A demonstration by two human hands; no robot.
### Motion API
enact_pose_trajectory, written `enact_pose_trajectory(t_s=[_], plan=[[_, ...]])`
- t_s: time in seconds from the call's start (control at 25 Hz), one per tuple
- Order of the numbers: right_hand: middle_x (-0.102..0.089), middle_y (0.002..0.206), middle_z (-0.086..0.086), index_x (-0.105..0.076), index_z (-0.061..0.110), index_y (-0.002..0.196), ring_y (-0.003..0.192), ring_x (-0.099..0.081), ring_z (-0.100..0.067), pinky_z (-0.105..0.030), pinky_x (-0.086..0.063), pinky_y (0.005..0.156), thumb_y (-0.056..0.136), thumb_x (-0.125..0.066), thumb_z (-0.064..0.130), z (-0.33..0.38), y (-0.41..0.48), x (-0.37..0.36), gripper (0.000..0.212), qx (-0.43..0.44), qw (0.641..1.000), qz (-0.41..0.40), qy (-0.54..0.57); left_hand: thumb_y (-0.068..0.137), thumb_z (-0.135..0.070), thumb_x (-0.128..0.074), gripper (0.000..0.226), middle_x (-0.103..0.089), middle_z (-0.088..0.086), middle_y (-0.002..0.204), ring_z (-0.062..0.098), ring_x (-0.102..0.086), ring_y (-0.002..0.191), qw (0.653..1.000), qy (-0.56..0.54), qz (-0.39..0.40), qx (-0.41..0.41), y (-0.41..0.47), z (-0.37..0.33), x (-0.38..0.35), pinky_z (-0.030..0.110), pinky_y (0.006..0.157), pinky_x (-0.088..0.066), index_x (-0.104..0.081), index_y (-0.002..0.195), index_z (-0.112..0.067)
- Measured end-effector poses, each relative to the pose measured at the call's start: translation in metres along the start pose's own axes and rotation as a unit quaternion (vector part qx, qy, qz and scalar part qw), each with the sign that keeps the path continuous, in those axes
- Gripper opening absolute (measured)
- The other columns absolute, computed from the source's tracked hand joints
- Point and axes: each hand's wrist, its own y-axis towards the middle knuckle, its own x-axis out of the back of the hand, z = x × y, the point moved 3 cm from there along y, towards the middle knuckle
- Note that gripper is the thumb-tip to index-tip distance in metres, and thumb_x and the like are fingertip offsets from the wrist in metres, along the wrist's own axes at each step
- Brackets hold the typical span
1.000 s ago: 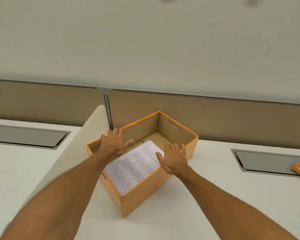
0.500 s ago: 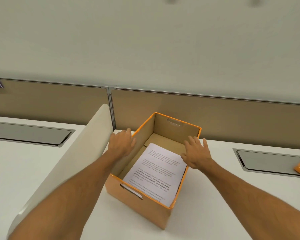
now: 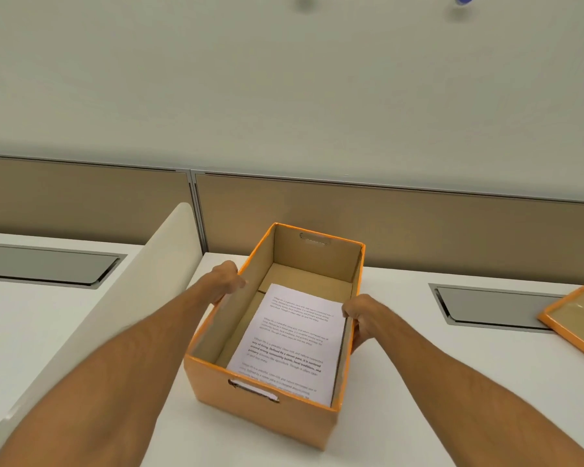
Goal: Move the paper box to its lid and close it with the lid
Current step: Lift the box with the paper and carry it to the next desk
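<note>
Desk: white top (image 3: 418,382) against a tan partition (image 3: 418,224) and a pale wall; two grey hatches are set into the surface, one far left (image 3: 44,266), one at right (image 3: 493,305).
Divider: a cream panel (image 3: 122,298) stands just left of the box, so the only free way for it to travel is rightward.
Box: orange and open-topped (image 3: 270,409), it sits on the desk in the middle of view, short end with a handle slot toward the person; whether it has left the surface I cannot tell.
Paper: printed sheets (image 3: 290,338) lie flat inside, against the right wall, probably why the box is kept level.
Left hand: (image 3: 228,281) closed over the rim of the left long wall, thumb inside, fingers hidden outside.
Right hand: (image 3: 359,315) curled over the right long wall's rim, fingers down the outer face.
Grip: one hand on each long side, roughly opposite, which looks chosen to squeeze the thin walls evenly and carry the box without tipping.
Lid: a shallow orange tray (image 3: 577,318) lies open side up at the far right edge, partly over the right hatch, well apart from the box.
Stage: early, by my reading; the box is gripped but not yet beside the lid.
Risk: soft walls may bow inward under the squeeze.
</note>
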Motion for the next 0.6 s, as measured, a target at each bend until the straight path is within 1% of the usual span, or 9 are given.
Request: enact_pose_trajectory(t_s=[0.04,0.12,0.16,0.24,0.36,0.48,0.6], plan=[[-0.056,0.078,-0.025,-0.047,-0.008,0.077,0.07,-0.061,-0.044,-0.072,-0.047,0.081,0.089,-0.039,-0.012,-0.002,-0.002,0.006,0.015,0.009,1.0,-0.006,-0.017,0.094,-0.013,-0.056,0.034,-0.054,0.02,0.126,0.036,-0.058,0.11,1.0,0.03,0.002,0.009,-0.007,-0.003,-0.004,0.045,0.084,-0.053,-0.048,0.124,-0.002],[-0.058,0.074,-0.022,-0.052,-0.007,0.089,0.06,-0.059,-0.038,-0.068,-0.051,0.075,0.09,-0.039,-0.01,-0.008,-0.004,0.019,0.013,0.028,0.998,-0.022,-0.048,0.094,-0.004,-0.051,0.034,-0.054,0.024,0.127,0.041,-0.059,0.111,0.999,0.046,0.013,0.019,-0.022,-0.013,-0.016,0.048,0.077,-0.053,-0.045,0.128,0.0],[-0.058,0.074,-0.021,-0.052,-0.006,0.095,0.059,-0.058,-0.036,-0.067,-0.052,0.073,0.091,-0.04,-0.008,-0.012,-0.004,0.027,0.013,0.034,0.997,-0.031,-0.056,0.095,-0.001,-0.05,0.035,-0.054,0.025,0.127,0.042,-0.06,0.11,0.999,0.037,0.018,0.022,-0.029,-0.019,-0.022,0.049,0.076,-0.054,-0.044,0.129,0.0],[-0.058,0.077,-0.02,-0.052,-0.005,0.101,0.061,-0.057,-0.035,-0.064,-0.054,0.075,0.093,-0.04,-0.006,-0.021,-0.006,0.048,0.015,0.046,0.996,-0.039,-0.071,0.094,0.001,-0.05,0.032,-0.055,0.027,0.124,0.043,-0.062,0.108,0.999,0.019,0.013,0.024,-0.046,-0.034,-0.035,0.052,0.079,-0.056,-0.047,0.127,0.002],[-0.06,0.083,-0.02,-0.053,-0.004,0.113,0.066,-0.059,-0.034,-0.062,-0.055,0.076,0.094,-0.04,-0.002,-0.035,-0.008,0.081,0.023,0.065,0.994,-0.046,-0.08,0.094,0.001,-0.051,0.029,-0.058,0.025,0.122,0.042,-0.064,0.106,1.0,0.014,-0.009,0.026,-0.068,-0.061,-0.056,0.05,0.078,-0.057,-0.05,0.123,0.003],[-0.058,0.08,-0.018,-0.051,-0.002,0.108,0.067,-0.058,-0.032,-0.058,-0.056,0.072,0.095,-0.038,-0.002,-0.053,-0.015,0.122,0.018,0.084,0.991,-0.063,-0.087,0.094,0.001,-0.05,0.027,-0.06,0.025,0.118,0.042,-0.066,0.1,0.998,0.029,-0.046,0.011,-0.09,-0.097,-0.079,0.05,0.076,-0.06,-0.052,0.12,0.004],[-0.052,0.078,-0.018,-0.047,0.001,0.103,0.065,-0.053,-0.032,-0.047,-0.05,0.057,0.095,-0.035,-0.003,-0.072,-0.018,0.168,0.015,0.103,0.986,-0.097,-0.083,0.092,0.002,-0.049,0.027,-0.06,0.024,0.115,0.043,-0.066,0.097,0.996,0.035,-0.079,-0.005,-0.114,-0.132,-0.109,0.052,0.074,-0.061,-0.054,0.119,0.003]])
